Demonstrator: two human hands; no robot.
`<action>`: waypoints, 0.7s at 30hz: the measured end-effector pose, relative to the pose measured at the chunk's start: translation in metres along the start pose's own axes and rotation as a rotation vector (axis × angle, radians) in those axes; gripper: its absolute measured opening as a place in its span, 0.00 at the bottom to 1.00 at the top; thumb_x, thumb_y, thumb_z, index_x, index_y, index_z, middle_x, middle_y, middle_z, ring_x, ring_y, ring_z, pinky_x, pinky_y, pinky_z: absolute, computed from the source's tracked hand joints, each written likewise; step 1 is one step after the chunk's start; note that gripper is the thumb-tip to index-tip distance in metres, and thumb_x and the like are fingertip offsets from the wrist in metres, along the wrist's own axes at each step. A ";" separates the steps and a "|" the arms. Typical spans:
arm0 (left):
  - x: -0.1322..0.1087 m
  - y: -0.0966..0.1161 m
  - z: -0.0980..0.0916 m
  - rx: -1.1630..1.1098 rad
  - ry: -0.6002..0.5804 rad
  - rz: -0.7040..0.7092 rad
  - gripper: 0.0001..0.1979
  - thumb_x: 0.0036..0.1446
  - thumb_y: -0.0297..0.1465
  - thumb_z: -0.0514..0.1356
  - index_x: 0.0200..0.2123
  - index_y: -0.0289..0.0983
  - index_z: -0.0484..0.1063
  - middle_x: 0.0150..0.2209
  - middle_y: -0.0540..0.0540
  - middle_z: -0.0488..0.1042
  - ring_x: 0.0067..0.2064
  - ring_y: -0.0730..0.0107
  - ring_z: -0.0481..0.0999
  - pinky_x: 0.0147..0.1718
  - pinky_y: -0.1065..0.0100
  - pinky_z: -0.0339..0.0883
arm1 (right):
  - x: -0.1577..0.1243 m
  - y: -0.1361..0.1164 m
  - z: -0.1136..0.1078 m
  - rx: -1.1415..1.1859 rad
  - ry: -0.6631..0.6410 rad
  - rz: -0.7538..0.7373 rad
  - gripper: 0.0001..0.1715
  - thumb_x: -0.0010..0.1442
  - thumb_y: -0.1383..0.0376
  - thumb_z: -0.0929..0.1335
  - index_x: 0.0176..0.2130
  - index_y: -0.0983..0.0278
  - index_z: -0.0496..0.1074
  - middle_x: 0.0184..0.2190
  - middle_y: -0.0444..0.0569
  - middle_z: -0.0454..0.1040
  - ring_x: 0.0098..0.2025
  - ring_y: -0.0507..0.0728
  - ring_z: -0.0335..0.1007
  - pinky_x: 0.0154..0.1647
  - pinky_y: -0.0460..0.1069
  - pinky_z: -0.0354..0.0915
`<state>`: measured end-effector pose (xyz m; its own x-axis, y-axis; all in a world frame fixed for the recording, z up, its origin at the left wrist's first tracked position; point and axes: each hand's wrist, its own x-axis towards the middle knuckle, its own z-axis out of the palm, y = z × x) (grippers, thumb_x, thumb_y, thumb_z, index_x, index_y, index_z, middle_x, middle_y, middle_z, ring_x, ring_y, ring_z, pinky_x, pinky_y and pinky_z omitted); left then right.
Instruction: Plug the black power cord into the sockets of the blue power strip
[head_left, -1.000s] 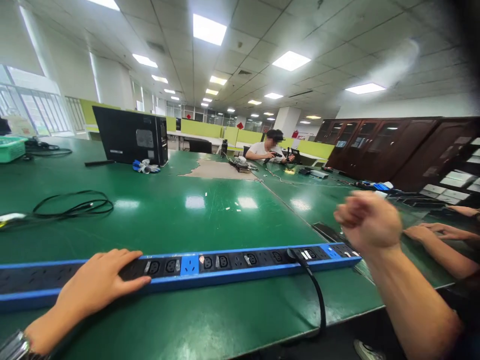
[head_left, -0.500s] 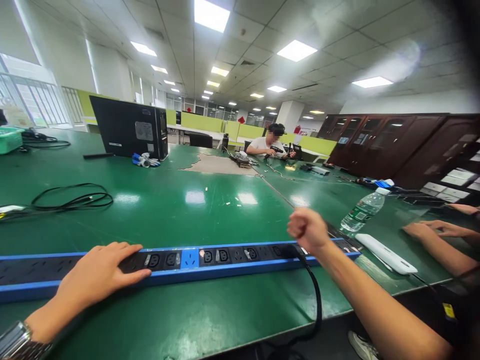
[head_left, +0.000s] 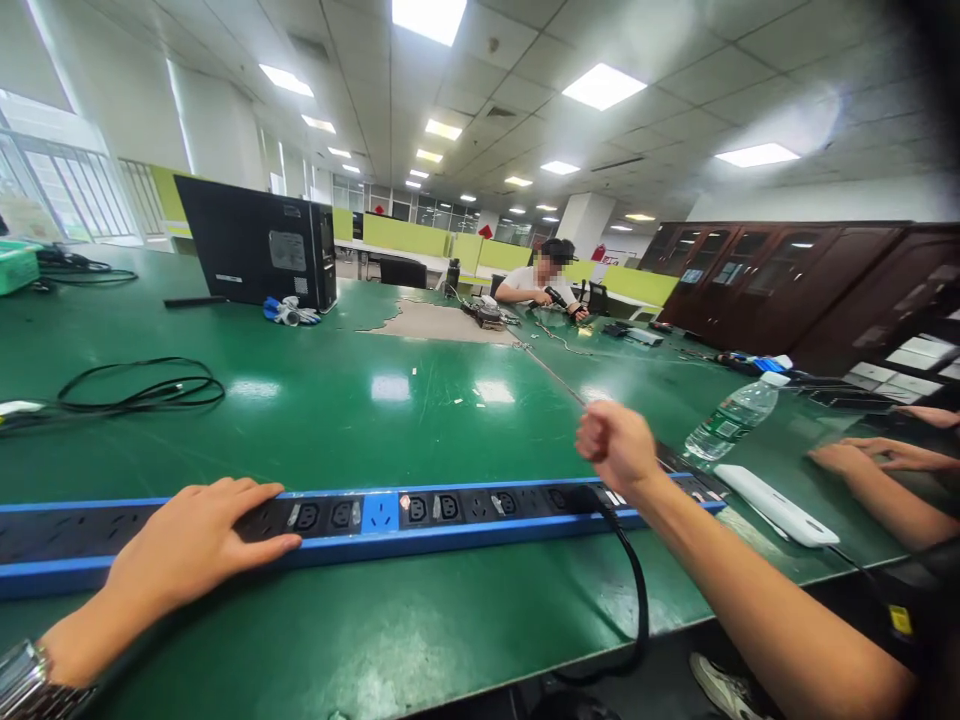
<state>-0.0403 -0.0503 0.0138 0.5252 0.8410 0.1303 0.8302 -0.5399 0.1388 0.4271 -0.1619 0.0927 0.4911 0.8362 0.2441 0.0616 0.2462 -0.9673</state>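
In the head view, resting the left hand (head_left: 187, 535) spread wide across the blue power strip (head_left: 450, 540), laying the thumb along its near rim and reaching the fingers toward its far rim, probably for stopping any sliding or rocking. Holding the right hand (head_left: 619, 445) curled into a fist above the power strip's right part, near the black plug (head_left: 581, 498), with nothing showing inside the fold. Seeing the power strip lying lengthwise on the near part of the green desk (head_left: 360, 430), sockets facing up, likely for easy access. Running the black cable (head_left: 637, 580) from the black plug down over the desk's near edge. Sitting near the power strip's right end, perhaps for sparing elbow room: the water bottle (head_left: 731, 420) and a white device (head_left: 780, 508).
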 end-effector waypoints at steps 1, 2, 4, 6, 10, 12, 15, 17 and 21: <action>0.000 -0.001 0.001 -0.003 0.003 -0.001 0.37 0.49 0.62 0.54 0.51 0.43 0.77 0.47 0.41 0.79 0.46 0.44 0.77 0.50 0.49 0.66 | 0.000 -0.003 -0.011 -0.023 0.052 -0.049 0.22 0.50 0.53 0.69 0.18 0.59 0.55 0.12 0.34 0.47 0.14 0.45 0.41 0.13 0.44 0.43; 0.000 -0.001 0.001 -0.005 0.006 0.000 0.37 0.49 0.62 0.54 0.51 0.43 0.77 0.47 0.41 0.79 0.46 0.44 0.77 0.50 0.49 0.66 | -0.003 -0.003 -0.025 -0.079 0.116 -0.111 0.22 0.52 0.50 0.68 0.19 0.60 0.58 0.13 0.34 0.47 0.14 0.46 0.42 0.14 0.44 0.44; -0.001 -0.002 0.003 -0.009 0.013 0.001 0.37 0.50 0.62 0.54 0.52 0.43 0.77 0.47 0.41 0.79 0.46 0.46 0.77 0.50 0.50 0.66 | -0.016 0.008 -0.059 -0.386 0.225 -0.190 0.20 0.51 0.50 0.70 0.22 0.60 0.65 0.14 0.36 0.54 0.15 0.47 0.49 0.15 0.44 0.48; -0.002 -0.003 0.004 -0.006 0.022 -0.002 0.37 0.50 0.61 0.54 0.52 0.43 0.76 0.48 0.42 0.79 0.47 0.47 0.77 0.50 0.51 0.66 | -0.034 0.030 -0.094 -0.726 0.187 -0.212 0.19 0.47 0.48 0.72 0.26 0.61 0.72 0.19 0.42 0.67 0.21 0.51 0.62 0.20 0.46 0.59; -0.003 -0.001 0.004 -0.001 0.020 -0.014 0.37 0.50 0.61 0.54 0.52 0.42 0.76 0.48 0.42 0.79 0.47 0.48 0.77 0.50 0.52 0.66 | -0.066 0.063 -0.130 -0.888 0.015 -0.217 0.22 0.47 0.50 0.72 0.39 0.59 0.77 0.31 0.47 0.78 0.30 0.57 0.72 0.31 0.51 0.68; -0.003 0.001 0.002 -0.002 0.016 -0.021 0.37 0.50 0.61 0.54 0.52 0.42 0.76 0.47 0.42 0.79 0.46 0.47 0.77 0.50 0.51 0.66 | -0.069 0.057 -0.126 -0.784 0.030 -0.213 0.17 0.46 0.52 0.73 0.35 0.58 0.77 0.33 0.49 0.78 0.33 0.57 0.72 0.34 0.52 0.69; -0.001 0.000 0.001 -0.001 0.012 -0.029 0.38 0.49 0.62 0.54 0.52 0.40 0.76 0.48 0.41 0.79 0.47 0.47 0.77 0.51 0.49 0.65 | -0.054 0.028 -0.101 -0.335 0.105 -0.174 0.19 0.51 0.50 0.70 0.20 0.59 0.65 0.17 0.43 0.63 0.20 0.52 0.59 0.22 0.49 0.61; 0.001 -0.002 0.002 0.001 0.003 -0.033 0.40 0.48 0.62 0.53 0.52 0.39 0.76 0.48 0.40 0.78 0.47 0.47 0.77 0.52 0.48 0.65 | -0.039 0.011 -0.080 -0.005 -0.019 -0.047 0.27 0.55 0.50 0.66 0.16 0.60 0.54 0.13 0.38 0.48 0.15 0.49 0.45 0.15 0.47 0.51; 0.003 -0.009 0.006 0.009 0.012 -0.026 0.41 0.46 0.63 0.53 0.51 0.39 0.77 0.48 0.41 0.79 0.48 0.47 0.77 0.53 0.48 0.65 | -0.020 0.009 -0.043 0.192 -0.108 0.059 0.30 0.50 0.55 0.67 0.13 0.60 0.46 0.12 0.36 0.39 0.14 0.47 0.35 0.14 0.46 0.42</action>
<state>-0.0448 -0.0426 0.0070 0.5012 0.8541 0.1388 0.8452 -0.5176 0.1334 0.4555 -0.1974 0.0763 0.3927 0.8969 0.2032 -0.1364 0.2753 -0.9516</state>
